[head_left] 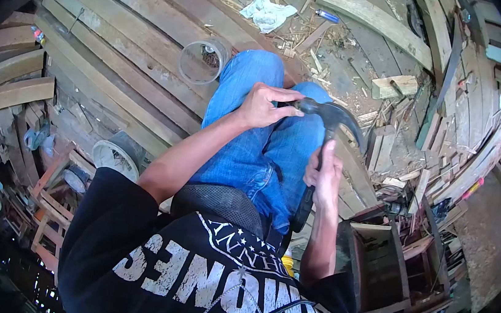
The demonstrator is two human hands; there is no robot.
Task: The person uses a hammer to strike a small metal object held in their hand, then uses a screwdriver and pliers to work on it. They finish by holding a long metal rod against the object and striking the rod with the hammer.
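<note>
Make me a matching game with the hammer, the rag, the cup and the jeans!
Things:
1. hammer
2. rag
3. cup
4. jeans

Matches:
A. white, crumpled on the planks
B. blue
C. held, left hand at its head, right hand on its handle
D. see-through

Pairs: 1-C, 2-A, 3-D, 4-B.

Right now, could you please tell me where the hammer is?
In the head view the hammer is at centre, over the person's jeans. The left hand holds its head and the right hand grips its handle.
</note>
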